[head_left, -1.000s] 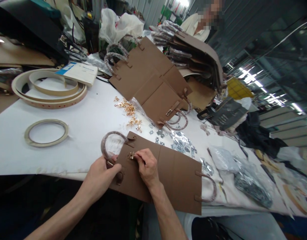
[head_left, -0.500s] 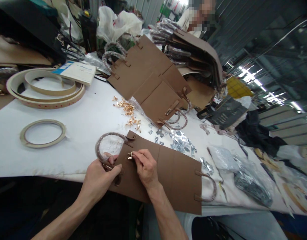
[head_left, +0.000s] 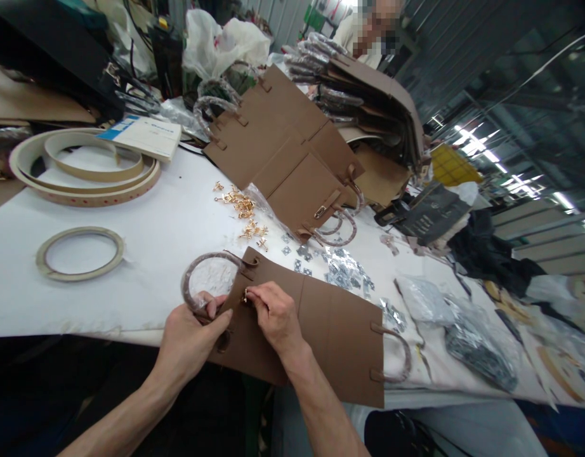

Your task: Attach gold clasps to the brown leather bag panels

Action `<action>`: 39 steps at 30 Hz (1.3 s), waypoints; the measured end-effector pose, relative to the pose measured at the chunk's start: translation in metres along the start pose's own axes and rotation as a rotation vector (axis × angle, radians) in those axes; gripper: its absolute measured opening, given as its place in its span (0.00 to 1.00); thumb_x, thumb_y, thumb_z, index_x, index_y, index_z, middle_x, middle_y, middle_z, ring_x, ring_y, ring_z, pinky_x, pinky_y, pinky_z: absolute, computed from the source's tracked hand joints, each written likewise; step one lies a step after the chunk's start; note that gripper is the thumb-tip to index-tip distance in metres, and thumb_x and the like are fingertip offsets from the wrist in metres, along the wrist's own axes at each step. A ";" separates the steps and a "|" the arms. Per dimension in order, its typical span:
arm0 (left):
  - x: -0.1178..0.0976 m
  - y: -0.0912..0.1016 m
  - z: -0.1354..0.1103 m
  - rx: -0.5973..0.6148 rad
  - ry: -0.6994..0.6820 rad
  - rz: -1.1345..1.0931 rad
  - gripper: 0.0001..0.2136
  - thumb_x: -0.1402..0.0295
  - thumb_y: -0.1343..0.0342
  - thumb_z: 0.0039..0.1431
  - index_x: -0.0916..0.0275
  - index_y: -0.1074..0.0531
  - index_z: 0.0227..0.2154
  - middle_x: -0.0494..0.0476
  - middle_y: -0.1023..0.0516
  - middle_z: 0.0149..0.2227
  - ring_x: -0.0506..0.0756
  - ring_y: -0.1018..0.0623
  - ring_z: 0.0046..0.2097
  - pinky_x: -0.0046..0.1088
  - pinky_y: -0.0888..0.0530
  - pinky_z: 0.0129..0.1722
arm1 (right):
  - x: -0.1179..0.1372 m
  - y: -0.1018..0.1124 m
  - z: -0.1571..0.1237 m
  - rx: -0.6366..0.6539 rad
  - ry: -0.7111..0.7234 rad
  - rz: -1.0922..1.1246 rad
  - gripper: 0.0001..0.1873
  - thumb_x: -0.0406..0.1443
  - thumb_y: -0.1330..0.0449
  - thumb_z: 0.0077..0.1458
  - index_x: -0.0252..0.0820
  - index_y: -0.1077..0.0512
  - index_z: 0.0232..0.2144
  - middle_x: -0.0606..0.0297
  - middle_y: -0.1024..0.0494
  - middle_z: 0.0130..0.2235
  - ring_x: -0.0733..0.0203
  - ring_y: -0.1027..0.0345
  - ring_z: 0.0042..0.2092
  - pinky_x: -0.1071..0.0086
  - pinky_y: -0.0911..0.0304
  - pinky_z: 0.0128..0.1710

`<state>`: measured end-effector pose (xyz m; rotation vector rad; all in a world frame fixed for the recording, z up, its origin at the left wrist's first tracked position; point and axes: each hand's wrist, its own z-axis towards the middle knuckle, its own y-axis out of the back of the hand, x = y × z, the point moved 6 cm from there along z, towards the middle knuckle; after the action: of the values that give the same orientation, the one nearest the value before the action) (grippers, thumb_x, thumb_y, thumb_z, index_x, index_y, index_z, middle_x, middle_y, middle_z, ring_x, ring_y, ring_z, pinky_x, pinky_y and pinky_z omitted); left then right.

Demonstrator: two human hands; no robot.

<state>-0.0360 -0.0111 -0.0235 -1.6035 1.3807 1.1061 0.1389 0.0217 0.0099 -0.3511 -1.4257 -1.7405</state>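
A flat brown handbag panel (head_left: pixel 342 330) with plastic-wrapped handles at both ends lies over the table's front edge. My left hand (head_left: pixel 192 330) is closed on its left edge, thumb on top and fingers beneath, beside the wrapped handle (head_left: pixel 188 279). My right hand (head_left: pixel 276 317) pinches a small gold metal clasp (head_left: pixel 245 295) against the panel near that edge. Fingertips partly cover the clasp. Beyond the panel lie a pile of gold clasp pieces (head_left: pixel 242 204) and many small silver metal plates (head_left: pixel 344 270).
Another brown bag panel (head_left: pixel 283 149) rests behind, before a stack of wrapped bag pieces (head_left: pixel 368 89). To the left are a tape roll (head_left: pixel 78 273), coiled strips (head_left: pixel 83 197) and a white-and-blue box (head_left: pixel 144 136). Plastic bags (head_left: pixel 483 349) lie right. A person (head_left: pixel 363 38) is at the back.
My right fingers have shifted slightly left and now cover more of the clasp, which sits a little differently. My left hand keeps its hold on the panel.
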 end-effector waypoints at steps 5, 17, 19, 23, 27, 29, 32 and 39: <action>-0.006 0.000 -0.001 -0.031 0.012 0.015 0.18 0.60 0.34 0.46 0.56 0.40 0.19 0.60 0.14 0.39 0.64 0.16 0.45 0.31 0.21 0.36 | 0.002 -0.001 0.004 0.093 0.007 -0.077 0.11 0.35 0.42 0.70 0.41 0.19 0.45 0.58 0.19 0.40 0.59 0.23 0.42 0.68 0.27 0.46; -0.002 -0.002 -0.004 -0.076 -0.012 0.059 0.19 0.60 0.34 0.48 0.57 0.41 0.18 0.57 0.15 0.37 0.61 0.17 0.44 0.29 0.24 0.39 | 0.016 0.004 0.013 0.282 0.052 -0.257 0.05 0.35 0.36 0.65 0.40 0.20 0.40 0.60 0.20 0.37 0.59 0.24 0.39 0.70 0.28 0.40; -0.003 -0.002 -0.007 -0.083 -0.050 0.117 0.19 0.60 0.35 0.50 0.56 0.41 0.17 0.57 0.15 0.37 0.62 0.17 0.46 0.29 0.24 0.39 | 0.020 0.002 0.018 0.341 0.069 -0.321 0.04 0.35 0.35 0.65 0.41 0.20 0.36 0.62 0.21 0.35 0.60 0.24 0.36 0.71 0.30 0.37; -0.002 -0.003 -0.009 -0.071 -0.084 0.151 0.19 0.59 0.36 0.53 0.56 0.42 0.18 0.55 0.14 0.40 0.61 0.16 0.45 0.27 0.25 0.36 | 0.023 -0.003 0.024 0.426 0.075 -0.464 0.08 0.36 0.35 0.64 0.41 0.22 0.32 0.62 0.22 0.34 0.61 0.27 0.32 0.71 0.33 0.32; -0.004 -0.002 -0.008 -0.087 -0.102 0.109 0.20 0.61 0.35 0.50 0.56 0.42 0.17 0.55 0.16 0.33 0.62 0.17 0.50 0.26 0.24 0.41 | 0.023 0.001 0.022 0.417 0.087 -0.394 0.06 0.36 0.35 0.65 0.42 0.21 0.35 0.62 0.22 0.35 0.60 0.25 0.36 0.70 0.31 0.35; -0.005 -0.001 -0.007 -0.091 -0.086 0.077 0.19 0.61 0.34 0.48 0.56 0.41 0.16 0.55 0.17 0.31 0.63 0.17 0.50 0.27 0.22 0.42 | 0.021 0.005 0.020 0.405 0.093 -0.334 0.04 0.35 0.36 0.65 0.43 0.21 0.38 0.62 0.22 0.36 0.59 0.24 0.38 0.71 0.30 0.37; -0.002 -0.001 -0.002 -0.085 -0.018 0.012 0.19 0.61 0.32 0.45 0.57 0.40 0.17 0.57 0.16 0.33 0.63 0.16 0.44 0.29 0.21 0.36 | 0.016 0.008 0.014 0.398 0.099 -0.258 0.06 0.33 0.37 0.65 0.42 0.20 0.44 0.60 0.20 0.41 0.59 0.23 0.40 0.70 0.28 0.40; 0.005 -0.004 0.007 -0.030 0.142 -0.225 0.23 0.62 0.27 0.36 0.59 0.41 0.19 0.60 0.16 0.38 0.58 0.18 0.35 0.29 0.22 0.29 | 0.003 0.008 0.009 0.252 0.058 -0.084 0.10 0.33 0.36 0.65 0.42 0.19 0.48 0.58 0.17 0.43 0.57 0.21 0.46 0.67 0.26 0.50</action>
<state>-0.0330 -0.0056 -0.0310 -1.8391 1.2402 0.8980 0.1407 0.0290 0.0203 -0.1058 -1.6149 -1.5986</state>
